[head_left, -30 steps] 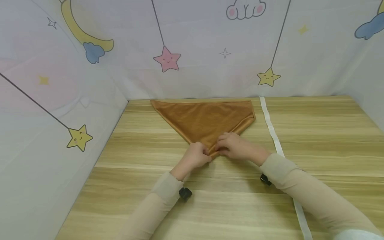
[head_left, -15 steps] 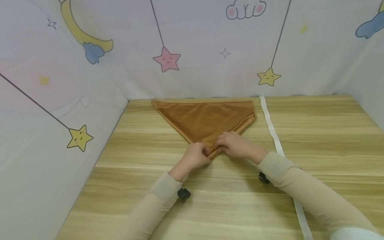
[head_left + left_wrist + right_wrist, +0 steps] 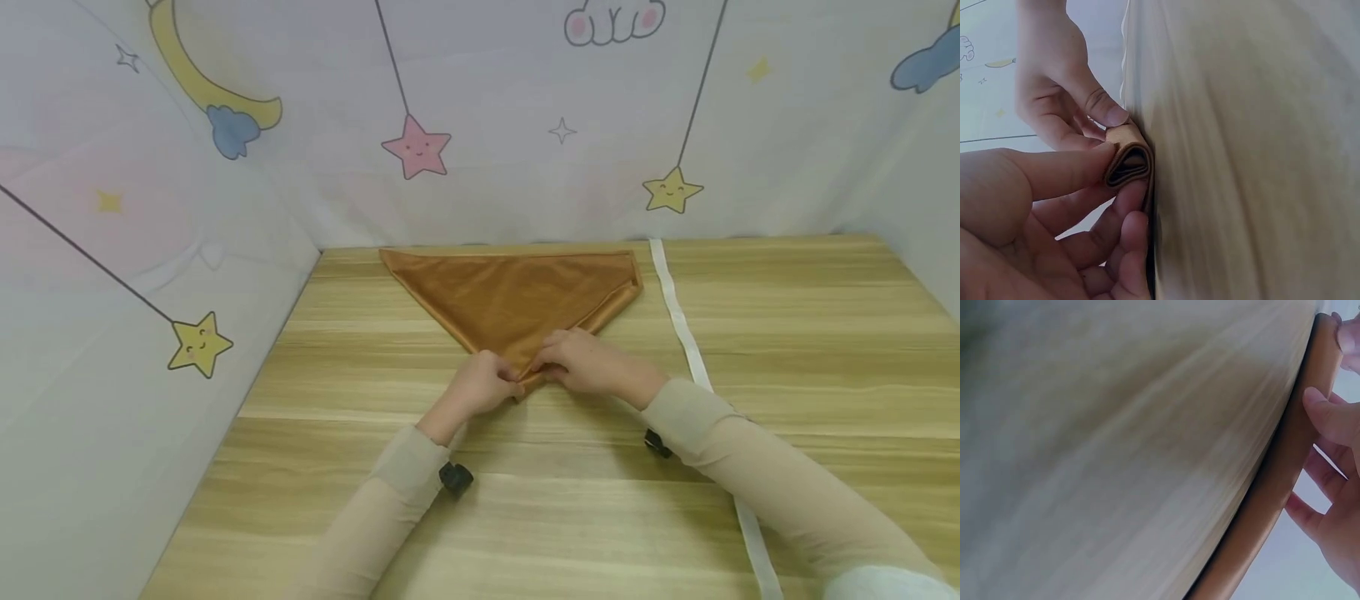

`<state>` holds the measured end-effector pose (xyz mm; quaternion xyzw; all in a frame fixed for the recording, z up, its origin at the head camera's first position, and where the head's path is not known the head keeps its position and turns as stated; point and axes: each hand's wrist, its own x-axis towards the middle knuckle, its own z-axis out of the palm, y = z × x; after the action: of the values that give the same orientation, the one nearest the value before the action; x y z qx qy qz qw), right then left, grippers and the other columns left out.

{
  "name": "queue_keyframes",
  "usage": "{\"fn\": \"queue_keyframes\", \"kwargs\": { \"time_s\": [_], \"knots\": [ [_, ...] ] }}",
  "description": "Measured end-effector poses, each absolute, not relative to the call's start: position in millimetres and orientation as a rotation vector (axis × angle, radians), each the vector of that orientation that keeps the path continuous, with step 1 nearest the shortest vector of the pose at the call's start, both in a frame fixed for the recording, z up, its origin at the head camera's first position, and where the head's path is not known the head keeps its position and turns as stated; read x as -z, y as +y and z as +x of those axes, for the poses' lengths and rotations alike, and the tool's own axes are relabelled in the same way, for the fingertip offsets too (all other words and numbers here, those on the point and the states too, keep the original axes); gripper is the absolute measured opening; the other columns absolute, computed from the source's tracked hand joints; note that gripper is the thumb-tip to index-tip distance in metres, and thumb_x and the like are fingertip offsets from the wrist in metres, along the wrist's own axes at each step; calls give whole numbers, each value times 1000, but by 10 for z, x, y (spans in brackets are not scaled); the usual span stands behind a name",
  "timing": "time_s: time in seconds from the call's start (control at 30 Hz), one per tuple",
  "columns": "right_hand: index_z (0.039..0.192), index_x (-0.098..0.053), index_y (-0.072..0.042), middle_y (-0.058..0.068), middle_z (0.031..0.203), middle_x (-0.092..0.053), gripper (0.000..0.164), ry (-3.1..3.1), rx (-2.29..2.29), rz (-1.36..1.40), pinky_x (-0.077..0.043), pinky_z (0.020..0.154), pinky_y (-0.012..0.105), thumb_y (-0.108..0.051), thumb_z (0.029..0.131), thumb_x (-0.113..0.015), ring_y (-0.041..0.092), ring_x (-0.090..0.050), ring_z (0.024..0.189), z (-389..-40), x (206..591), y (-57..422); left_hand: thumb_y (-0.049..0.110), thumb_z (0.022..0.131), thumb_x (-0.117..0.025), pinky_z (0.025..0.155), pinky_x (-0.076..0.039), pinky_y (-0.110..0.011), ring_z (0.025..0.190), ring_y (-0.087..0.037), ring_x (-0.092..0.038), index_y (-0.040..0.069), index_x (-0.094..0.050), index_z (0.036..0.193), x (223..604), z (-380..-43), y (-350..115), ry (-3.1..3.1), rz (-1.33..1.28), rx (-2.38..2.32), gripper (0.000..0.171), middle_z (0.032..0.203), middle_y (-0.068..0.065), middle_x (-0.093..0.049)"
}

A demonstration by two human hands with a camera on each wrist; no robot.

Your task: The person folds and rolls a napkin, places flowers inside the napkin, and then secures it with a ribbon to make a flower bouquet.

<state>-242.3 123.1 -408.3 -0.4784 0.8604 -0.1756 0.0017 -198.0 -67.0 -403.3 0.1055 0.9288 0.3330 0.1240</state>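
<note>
A brown cloth (image 3: pixel 510 300) lies on the table in a roughly triangular shape, its wide side at the back and its point toward me. Its near right edge is rolled into a narrow tube. At the near point, my left hand (image 3: pixel 480 383) pinches the end of the roll. The left wrist view shows the coiled layers of the rolled end (image 3: pixel 1129 164) between thumb and fingers. A little further along the same edge, my right hand (image 3: pixel 588 362) grips the roll. In the right wrist view the thumb (image 3: pixel 1325 415) presses on the smooth rolled edge (image 3: pixel 1279 475).
A white strip (image 3: pixel 682 333) runs from back to front along the wood-grain table (image 3: pixel 585 508), right of the cloth. A pale curtain (image 3: pixel 510 192) with printed stars and moons stands behind the table and at both sides.
Both hands have shifted slightly left along with the near tip of the cloth. The rolled right edge looks a little thicker now. Both hands keep their hold.
</note>
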Motion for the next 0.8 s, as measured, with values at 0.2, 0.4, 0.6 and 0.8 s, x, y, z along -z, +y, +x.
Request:
{"fn": "queue_keyframes", "kwargs": {
  "time_s": [0.2,0.4,0.6,0.8],
  "knots": [
    [98,-67,-17,-5,95,-65,15,2717,491,-1428,-43,86,37,-15,85,-60,15,-57,93,-2428,4063,1191,16,78,-65,51,-36,-21,55,-9,-43,9,-62,65,4018,-1995,-692,2733,292,-979,15,61,5,-51],
    [96,-68,-16,-4,93,-66,15,2733,506,-1395,-43,86,37,-11,83,-61,16,-58,92,-2445,4057,1155,21,65,-77,57,-41,-25,64,-15,-51,9,-60,70,4009,-1982,-644,2761,329,-944,21,70,0,-59],
    [99,-67,-14,-1,97,-66,23,2716,558,-1385,-44,86,38,-3,81,-60,19,-58,94,-2449,4058,1157,11,61,-77,53,-38,-22,60,-13,-46,7,-56,69,4011,-1949,-600,2774,373,-900,23,65,1,-51],
    [101,-67,-13,0,100,-65,20,2685,622,-1427,-45,85,36,-7,83,-60,19,-58,95,-2450,4078,1186,2,60,-70,47,-36,-20,55,-11,-44,7,-58,62,4023,-1948,-587,2802,353,-926,14,60,2,-50]
  ]
}}
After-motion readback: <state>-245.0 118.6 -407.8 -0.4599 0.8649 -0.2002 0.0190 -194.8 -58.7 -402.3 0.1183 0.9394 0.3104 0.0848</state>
